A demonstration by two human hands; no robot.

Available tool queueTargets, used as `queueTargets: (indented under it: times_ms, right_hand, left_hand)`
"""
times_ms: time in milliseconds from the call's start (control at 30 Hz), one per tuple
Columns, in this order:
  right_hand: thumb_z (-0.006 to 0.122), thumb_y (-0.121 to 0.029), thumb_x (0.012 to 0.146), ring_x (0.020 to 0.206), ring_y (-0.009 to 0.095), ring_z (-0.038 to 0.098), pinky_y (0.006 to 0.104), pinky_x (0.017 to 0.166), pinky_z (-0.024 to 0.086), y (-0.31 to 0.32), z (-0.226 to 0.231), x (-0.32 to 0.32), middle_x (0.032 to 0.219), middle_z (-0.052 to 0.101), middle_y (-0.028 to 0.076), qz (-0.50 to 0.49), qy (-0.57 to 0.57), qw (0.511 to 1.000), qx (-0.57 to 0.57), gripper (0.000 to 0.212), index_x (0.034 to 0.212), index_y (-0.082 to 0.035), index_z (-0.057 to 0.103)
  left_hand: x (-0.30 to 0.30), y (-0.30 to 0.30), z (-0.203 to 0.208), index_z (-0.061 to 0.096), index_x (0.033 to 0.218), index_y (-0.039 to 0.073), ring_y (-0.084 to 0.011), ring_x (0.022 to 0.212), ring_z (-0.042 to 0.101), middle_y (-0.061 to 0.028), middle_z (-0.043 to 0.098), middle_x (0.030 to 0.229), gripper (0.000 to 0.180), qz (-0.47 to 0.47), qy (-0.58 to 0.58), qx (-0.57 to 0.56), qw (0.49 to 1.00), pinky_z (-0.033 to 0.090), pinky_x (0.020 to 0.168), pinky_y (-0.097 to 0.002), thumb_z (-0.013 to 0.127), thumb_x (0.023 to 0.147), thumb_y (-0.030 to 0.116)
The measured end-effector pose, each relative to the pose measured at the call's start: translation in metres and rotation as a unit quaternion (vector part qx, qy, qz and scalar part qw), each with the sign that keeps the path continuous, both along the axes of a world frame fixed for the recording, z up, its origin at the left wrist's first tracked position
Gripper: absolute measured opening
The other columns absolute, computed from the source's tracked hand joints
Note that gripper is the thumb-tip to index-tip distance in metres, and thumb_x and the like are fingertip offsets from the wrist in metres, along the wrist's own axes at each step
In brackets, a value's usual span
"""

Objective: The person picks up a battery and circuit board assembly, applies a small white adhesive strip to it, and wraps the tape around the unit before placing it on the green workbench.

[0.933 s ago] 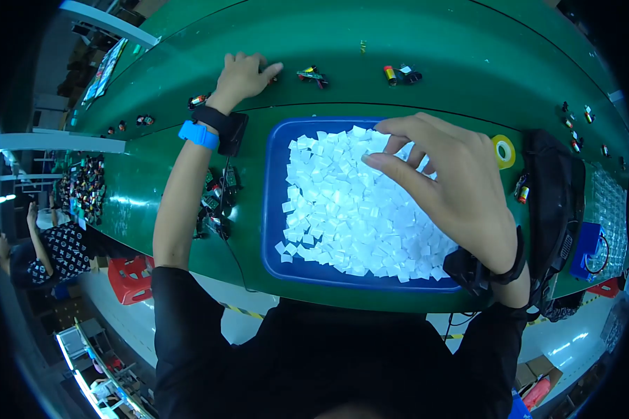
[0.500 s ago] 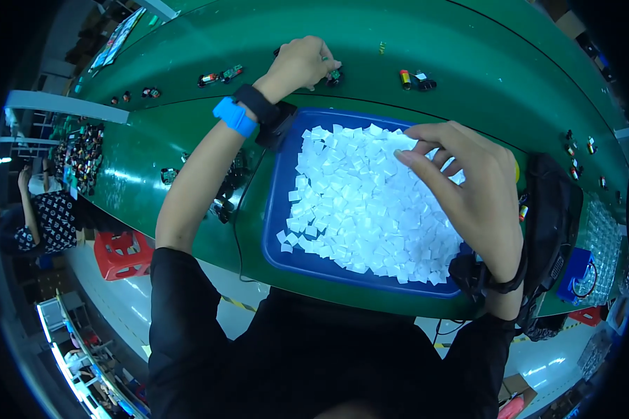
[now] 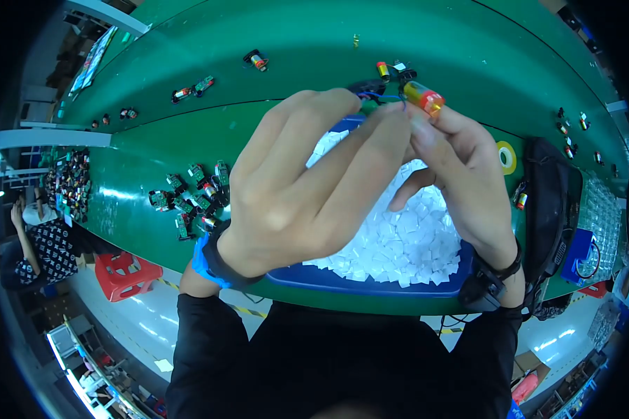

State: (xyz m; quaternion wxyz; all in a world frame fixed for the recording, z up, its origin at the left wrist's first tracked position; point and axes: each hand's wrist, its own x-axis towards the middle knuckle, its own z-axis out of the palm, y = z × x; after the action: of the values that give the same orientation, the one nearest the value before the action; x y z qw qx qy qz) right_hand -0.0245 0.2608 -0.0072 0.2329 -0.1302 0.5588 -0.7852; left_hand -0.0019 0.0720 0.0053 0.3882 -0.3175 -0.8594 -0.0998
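Above the tray's far side, my two hands hold a small assembly between them. My left hand [image 3: 293, 181] is closed on its black and green part [image 3: 368, 89], which looks like a small circuit board in a dark housing; my fingers cover most of it. A thin blue wire runs across toward a yellow-orange cylindrical battery [image 3: 424, 99]. My right hand [image 3: 468, 157] pinches at the battery's near end with thumb and forefinger, its other fingers curled below. Beneath the hands lies a blue tray [image 3: 370, 281] full of small white squares [image 3: 405, 237].
On the green table, several circuit board assemblies [image 3: 196, 199] cluster left of the tray. More lie along the back, including a battery assembly [image 3: 256, 61]. Right of the tray are a yellow tape roll [image 3: 507, 158] and a black bag [image 3: 546, 188]. A person [image 3: 45, 241] sits far left.
My left hand has come back from the far table with the assembly. My right hand has moved up slightly to meet it and now grips the battery.
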Motion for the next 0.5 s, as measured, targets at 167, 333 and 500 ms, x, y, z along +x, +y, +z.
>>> queueTargets:
  times_ms: [167, 333, 500]
  right_hand:
    - [0.058, -0.019, 0.101, 0.075, 0.020, 0.069, 0.0290, 0.052, 0.058, 0.003, -0.001, -0.003, 0.095, 0.069, 0.015, -0.004, 0.028, 0.999, 0.026, 0.040, 0.131, 0.008, 0.052]
    - [0.061, -0.012, 0.098, 0.068, 0.017, 0.067, 0.0265, 0.050, 0.055, 0.008, 0.003, -0.004, 0.090, 0.067, 0.014, -0.027, 0.043, 0.996, 0.069, 0.035, 0.127, 0.008, 0.054]
    - [0.062, -0.007, 0.097, 0.068, 0.014, 0.066, 0.0244, 0.050, 0.053, 0.005, 0.006, 0.000, 0.089, 0.067, 0.012, -0.054, 0.090, 0.990, 0.090, 0.032, 0.124, 0.008, 0.055]
  left_hand:
    - [0.000, -0.017, 0.011, 0.069, 0.107, 0.001, -0.0211, 0.089, 0.063, -0.0081, 0.070, 0.097, 0.035, -0.061, -0.078, 0.050, 0.994, 0.053, 0.068, -0.0294, 0.077, 0.073, -0.003]
    - [-0.003, -0.010, -0.001, 0.063, 0.111, -0.002, -0.0149, 0.088, 0.062, -0.0122, 0.069, 0.098, 0.028, -0.067, -0.295, 0.416, 0.858, 0.051, 0.064, -0.0259, 0.073, 0.084, 0.003]
    - [-0.005, -0.020, 0.005, 0.059, 0.113, -0.003, -0.0110, 0.084, 0.061, -0.0108, 0.069, 0.095, 0.025, -0.080, -0.598, 0.430, 0.672, 0.051, 0.061, -0.0243, 0.068, 0.092, 0.008]
